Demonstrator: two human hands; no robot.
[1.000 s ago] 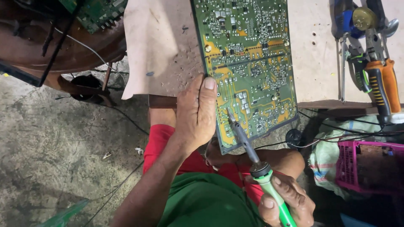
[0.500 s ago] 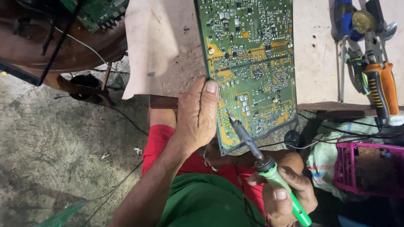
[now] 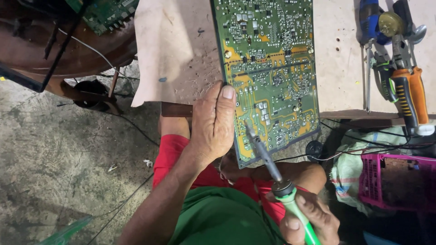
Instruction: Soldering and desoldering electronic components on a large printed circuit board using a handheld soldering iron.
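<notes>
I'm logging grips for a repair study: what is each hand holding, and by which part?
The right hand grips the soldering iron by its green handle. The left hand holds nothing; it presses on the circuit board's near left edge.

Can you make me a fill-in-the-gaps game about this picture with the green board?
1. The left hand presses on the edge of the green ____ board.
2. The right hand holds a soldering iron with a ____ handle.
3. The pliers on the table have orange and ____ grips.

Missing words: circuit; green; black
</notes>
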